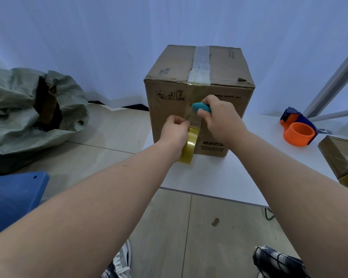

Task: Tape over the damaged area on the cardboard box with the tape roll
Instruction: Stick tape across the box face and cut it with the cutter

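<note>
A tall brown cardboard box [225, 69] stands on the corner of a white table [215, 177], with clear tape running over its top seam and down its front face. My left hand [174, 133] grips a yellowish roll of clear tape [190, 145] against the lower front of the box, fingers pinched at the stretched strip. My right hand [219, 117] is closed around a teal cutter [201, 106], whose tip presses on the box front just above the roll. The damaged area itself cannot be made out.
An orange and blue tape dispenser [298, 130] lies on the table at the right. Taped brown parcels [344, 157] sit at the right edge. A green woven sack [28, 109] lies on the floor at left, a blue chair [12, 199] nearer me.
</note>
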Demonstrator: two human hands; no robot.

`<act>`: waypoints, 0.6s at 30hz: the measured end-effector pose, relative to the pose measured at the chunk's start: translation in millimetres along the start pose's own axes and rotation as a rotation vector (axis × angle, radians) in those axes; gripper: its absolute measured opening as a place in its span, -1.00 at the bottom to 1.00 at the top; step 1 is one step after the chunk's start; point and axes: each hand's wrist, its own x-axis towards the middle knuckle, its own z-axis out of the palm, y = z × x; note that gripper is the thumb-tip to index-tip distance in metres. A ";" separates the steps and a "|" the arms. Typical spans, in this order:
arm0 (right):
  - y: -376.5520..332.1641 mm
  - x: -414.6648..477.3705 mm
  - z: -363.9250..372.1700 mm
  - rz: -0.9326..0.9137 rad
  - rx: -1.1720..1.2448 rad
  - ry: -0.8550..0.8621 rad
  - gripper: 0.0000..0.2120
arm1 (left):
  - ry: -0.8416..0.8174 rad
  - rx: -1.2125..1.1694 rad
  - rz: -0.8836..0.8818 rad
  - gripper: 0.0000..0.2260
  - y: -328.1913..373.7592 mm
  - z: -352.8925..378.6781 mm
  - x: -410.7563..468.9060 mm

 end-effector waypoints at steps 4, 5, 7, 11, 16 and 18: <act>1.0 -6.2 0.8 -0.055 -0.071 -0.022 -0.81 | -0.007 -0.018 -0.034 -0.96 0.7 0.9 -0.3; 2.9 -7.8 -0.1 -0.045 -0.078 -0.045 -0.81 | -0.013 -0.016 -0.039 -0.96 0.3 0.9 -0.7; 6.0 -10.3 -3.6 -0.028 -0.095 -0.076 -0.83 | -0.020 -0.011 -0.039 -0.95 0.4 0.4 -0.8; 1.5 -13.0 -5.8 -0.049 -0.165 -0.095 -0.84 | -0.016 0.005 -0.053 -0.92 2.9 -1.1 0.7; -6.9 -2.3 -1.8 0.074 0.003 -0.043 -0.79 | -0.004 -0.017 -0.053 -0.91 3.1 3.1 -3.0; -5.1 0.4 -0.1 0.083 -0.022 -0.026 -0.80 | -0.002 -0.058 -0.068 -0.92 2.8 4.1 -5.3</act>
